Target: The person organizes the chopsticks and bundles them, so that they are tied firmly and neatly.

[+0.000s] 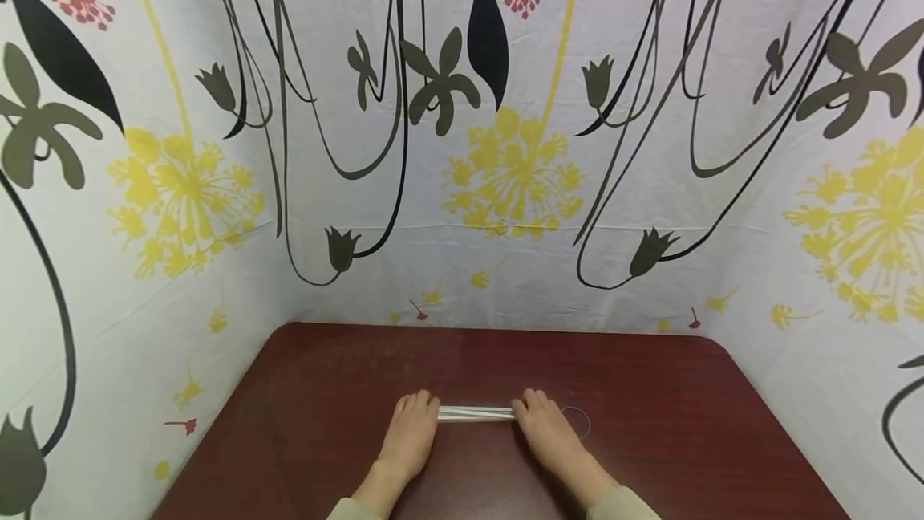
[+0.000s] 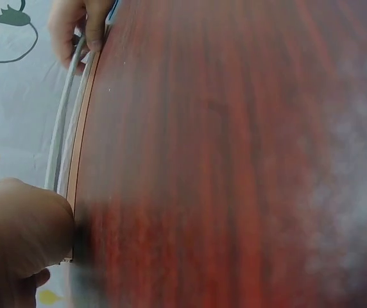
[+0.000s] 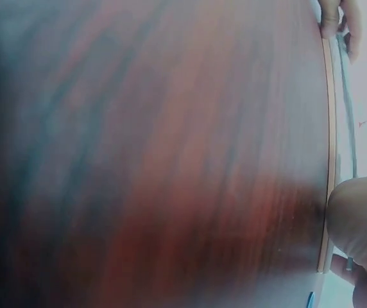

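A bundle of thin pale sticks [image 1: 476, 413] lies sideways between both hands at the middle of the table. My left hand [image 1: 413, 432] grips its left end, and my right hand [image 1: 545, 428] grips its right end. Up close in the left wrist view, a tan stick [image 2: 79, 147] runs beside whitish-grey ones [image 2: 60, 135]. The right wrist view has the same sticks [image 3: 332, 122] stretching from one hand to the other. Fingers cover both ends of the bundle in the head view. Beside the right hand lies a thin bluish loop [image 1: 589, 426].
The reddish-brown table [image 1: 325, 375] has rounded far corners. A white cloth [image 1: 462, 287] printed with yellow, red and dark flowers rises along its back and both sides.
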Available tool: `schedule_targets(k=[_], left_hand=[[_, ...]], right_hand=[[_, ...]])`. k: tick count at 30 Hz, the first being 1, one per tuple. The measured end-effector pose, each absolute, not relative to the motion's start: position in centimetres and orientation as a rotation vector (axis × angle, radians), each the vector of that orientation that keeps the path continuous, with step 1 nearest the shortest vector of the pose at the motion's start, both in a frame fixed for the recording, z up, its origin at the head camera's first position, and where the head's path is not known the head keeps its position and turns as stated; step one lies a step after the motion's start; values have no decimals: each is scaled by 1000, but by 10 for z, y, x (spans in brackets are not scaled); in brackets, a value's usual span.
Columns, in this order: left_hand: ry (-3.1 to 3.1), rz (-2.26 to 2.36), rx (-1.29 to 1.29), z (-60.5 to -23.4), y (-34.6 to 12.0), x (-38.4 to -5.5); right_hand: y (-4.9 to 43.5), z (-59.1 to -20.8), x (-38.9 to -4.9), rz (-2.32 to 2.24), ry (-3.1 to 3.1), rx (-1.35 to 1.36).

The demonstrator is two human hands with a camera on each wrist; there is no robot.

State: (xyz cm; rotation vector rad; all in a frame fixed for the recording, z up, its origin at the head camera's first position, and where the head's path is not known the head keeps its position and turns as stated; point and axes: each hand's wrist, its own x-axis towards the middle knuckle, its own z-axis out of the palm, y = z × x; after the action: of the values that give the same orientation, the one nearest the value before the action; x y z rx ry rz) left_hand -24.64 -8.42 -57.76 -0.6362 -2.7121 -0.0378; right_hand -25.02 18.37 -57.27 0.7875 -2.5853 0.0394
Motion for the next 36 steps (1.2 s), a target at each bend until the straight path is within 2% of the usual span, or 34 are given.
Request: schedule_targets(k=[36], left_hand=[[-2792, -33, -618, -573, -83, -244]], right_hand=[[185, -568, -248, 38, -2699, 855]])
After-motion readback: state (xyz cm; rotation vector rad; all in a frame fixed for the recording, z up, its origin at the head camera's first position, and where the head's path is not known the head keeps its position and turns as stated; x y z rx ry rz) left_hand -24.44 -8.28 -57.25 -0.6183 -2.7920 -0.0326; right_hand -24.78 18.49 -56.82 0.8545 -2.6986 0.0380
